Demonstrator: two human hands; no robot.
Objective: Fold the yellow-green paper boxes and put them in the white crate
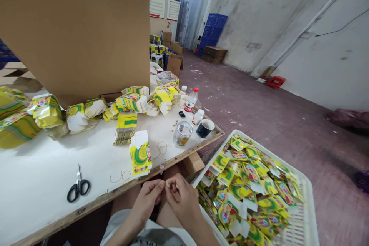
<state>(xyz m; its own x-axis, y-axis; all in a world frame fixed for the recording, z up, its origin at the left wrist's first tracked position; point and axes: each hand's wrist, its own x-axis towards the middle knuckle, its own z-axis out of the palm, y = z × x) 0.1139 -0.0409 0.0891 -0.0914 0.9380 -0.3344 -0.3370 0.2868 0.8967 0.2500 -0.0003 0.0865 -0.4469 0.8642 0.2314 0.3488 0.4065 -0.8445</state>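
Note:
Above my lap, just off the table's front edge, my left hand (152, 193) and my right hand (179, 195) meet at the fingertips. Both are closed in a pinch, and whatever may be between the fingers is too small to make out. Nearest to them on the table lies a flat yellow-and-green carton (140, 154) with white flaps. Behind it stands a stack of folded cartons (126, 127). Loose rubber bands (162, 148) lie right of the flat carton, with more bands (120, 175) to its left.
Black-handled scissors (78, 185) lie on the white table (43, 177). A clear jar (183, 134), a dark mug (205, 128) and a red-capped bottle (191, 100) stand near its right corner. A white basket (312, 207) of cartons is at my right. A large cardboard sheet (83, 38) rises behind.

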